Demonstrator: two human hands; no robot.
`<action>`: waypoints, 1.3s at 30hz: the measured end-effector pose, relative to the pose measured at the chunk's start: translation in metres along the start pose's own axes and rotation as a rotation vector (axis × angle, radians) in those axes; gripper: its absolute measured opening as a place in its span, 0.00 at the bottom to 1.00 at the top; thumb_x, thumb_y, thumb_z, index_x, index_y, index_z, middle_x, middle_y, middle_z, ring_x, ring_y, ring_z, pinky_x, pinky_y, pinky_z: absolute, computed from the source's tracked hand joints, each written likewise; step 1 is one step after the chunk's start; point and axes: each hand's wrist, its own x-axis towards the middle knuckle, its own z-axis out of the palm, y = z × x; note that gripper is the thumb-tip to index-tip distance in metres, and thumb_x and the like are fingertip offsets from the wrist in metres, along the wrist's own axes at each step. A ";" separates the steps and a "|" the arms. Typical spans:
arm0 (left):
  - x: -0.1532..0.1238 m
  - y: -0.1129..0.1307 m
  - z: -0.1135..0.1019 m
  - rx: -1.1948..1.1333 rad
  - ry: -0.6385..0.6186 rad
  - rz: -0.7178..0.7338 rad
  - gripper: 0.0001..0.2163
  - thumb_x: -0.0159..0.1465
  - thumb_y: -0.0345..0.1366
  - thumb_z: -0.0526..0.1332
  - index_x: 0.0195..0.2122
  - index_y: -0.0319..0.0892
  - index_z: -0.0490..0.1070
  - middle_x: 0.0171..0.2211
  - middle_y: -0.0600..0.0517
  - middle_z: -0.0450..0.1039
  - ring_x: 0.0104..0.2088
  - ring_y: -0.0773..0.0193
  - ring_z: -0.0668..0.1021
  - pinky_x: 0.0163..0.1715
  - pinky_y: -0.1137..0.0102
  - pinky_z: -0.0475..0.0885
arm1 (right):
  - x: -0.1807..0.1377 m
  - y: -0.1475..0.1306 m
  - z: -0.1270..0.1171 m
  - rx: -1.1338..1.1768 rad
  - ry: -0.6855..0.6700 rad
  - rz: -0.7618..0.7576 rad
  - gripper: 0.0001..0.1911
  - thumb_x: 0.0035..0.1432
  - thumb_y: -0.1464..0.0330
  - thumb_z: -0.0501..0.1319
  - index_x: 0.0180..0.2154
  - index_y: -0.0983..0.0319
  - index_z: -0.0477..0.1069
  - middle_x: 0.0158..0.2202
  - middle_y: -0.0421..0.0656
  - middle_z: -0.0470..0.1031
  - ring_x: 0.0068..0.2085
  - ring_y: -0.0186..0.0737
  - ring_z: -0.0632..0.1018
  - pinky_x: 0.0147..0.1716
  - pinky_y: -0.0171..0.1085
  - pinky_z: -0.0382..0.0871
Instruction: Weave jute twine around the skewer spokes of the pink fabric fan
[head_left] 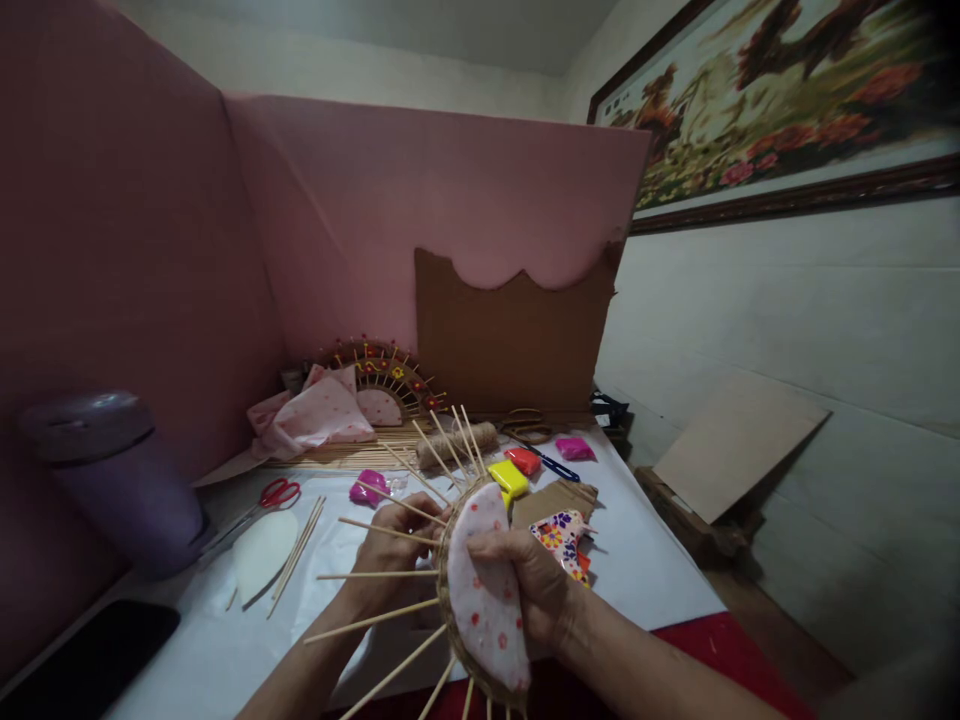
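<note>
Both my hands hold a half-round fan piece (pixel 484 590) covered in pink dotted cloth, edged with woven twine, with several wooden skewers sticking out like rays. My left hand (pixel 394 550) grips it from behind, among the skewers, fingers curled at the twine edge. Across the cloth face, my right hand (pixel 536 585) is closed on the piece, thumb on top. The piece stands on edge above the white table (pixel 645 570).
A finished fan (pixel 382 385) and pink cloth (pixel 315 415) lie at the back. Red-handled scissors (pixel 274 495), loose skewers (pixel 296 550), a twine roll (pixel 461 445), coloured clay packs (pixel 517 470), a purple jar (pixel 120 480) and a black phone (pixel 90 655) are around. Pink and brown boards stand behind.
</note>
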 end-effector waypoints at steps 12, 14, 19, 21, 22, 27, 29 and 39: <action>0.001 0.014 -0.013 -0.179 0.070 -0.077 0.10 0.53 0.40 0.63 0.27 0.39 0.65 0.18 0.58 0.63 0.16 0.75 0.62 0.15 0.78 0.54 | -0.002 0.001 -0.002 -0.014 -0.060 0.130 0.10 0.39 0.70 0.60 0.27 0.70 0.72 0.22 0.46 0.76 0.24 0.35 0.75 0.30 0.33 0.65; 0.000 0.021 -0.013 -0.183 0.102 -0.052 0.11 0.51 0.40 0.64 0.28 0.39 0.65 0.18 0.59 0.61 0.15 0.76 0.60 0.14 0.79 0.52 | -0.002 0.001 -0.002 -0.021 -0.049 0.140 0.10 0.39 0.71 0.60 0.27 0.70 0.72 0.22 0.46 0.77 0.25 0.35 0.75 0.30 0.33 0.65; 0.000 0.028 -0.011 -0.153 0.161 -0.011 0.13 0.48 0.41 0.66 0.24 0.38 0.64 0.15 0.61 0.58 0.15 0.77 0.58 0.14 0.79 0.50 | -0.002 0.004 -0.001 -0.027 -0.073 0.127 0.10 0.38 0.72 0.62 0.27 0.71 0.72 0.23 0.45 0.77 0.24 0.35 0.76 0.28 0.33 0.65; 0.002 0.026 -0.015 -0.129 0.126 -0.061 0.14 0.48 0.42 0.66 0.21 0.38 0.63 0.14 0.61 0.56 0.14 0.77 0.57 0.14 0.79 0.49 | -0.003 0.004 0.001 -0.033 -0.096 0.105 0.11 0.37 0.72 0.62 0.28 0.71 0.72 0.24 0.46 0.77 0.24 0.36 0.76 0.28 0.33 0.65; 0.004 0.026 -0.018 -0.142 0.093 -0.100 0.15 0.48 0.41 0.66 0.19 0.38 0.62 0.13 0.61 0.55 0.14 0.77 0.57 0.14 0.79 0.48 | -0.003 0.004 0.002 -0.037 -0.102 0.093 0.11 0.37 0.72 0.63 0.28 0.71 0.72 0.24 0.46 0.77 0.24 0.36 0.76 0.28 0.34 0.65; 0.019 0.043 -0.044 -0.253 -0.044 -0.302 0.15 0.50 0.40 0.64 0.17 0.40 0.58 0.14 0.61 0.53 0.13 0.76 0.57 0.14 0.78 0.52 | -0.003 0.006 0.006 -0.052 -0.094 0.073 0.10 0.35 0.72 0.63 0.26 0.70 0.71 0.22 0.45 0.76 0.22 0.35 0.75 0.26 0.33 0.63; 0.024 0.057 -0.052 -0.224 -0.054 -0.292 0.15 0.50 0.39 0.64 0.18 0.40 0.59 0.13 0.61 0.53 0.13 0.76 0.57 0.13 0.78 0.52 | -0.003 0.007 0.006 -0.047 -0.087 0.077 0.10 0.36 0.73 0.62 0.27 0.70 0.71 0.23 0.45 0.76 0.23 0.35 0.75 0.26 0.33 0.63; 0.031 0.121 -0.054 0.552 -0.114 0.121 0.12 0.53 0.41 0.63 0.19 0.37 0.72 0.12 0.59 0.55 0.14 0.76 0.56 0.13 0.77 0.46 | -0.001 0.011 0.004 -0.079 -0.051 0.082 0.11 0.37 0.74 0.62 0.29 0.71 0.72 0.25 0.46 0.77 0.25 0.36 0.75 0.29 0.35 0.64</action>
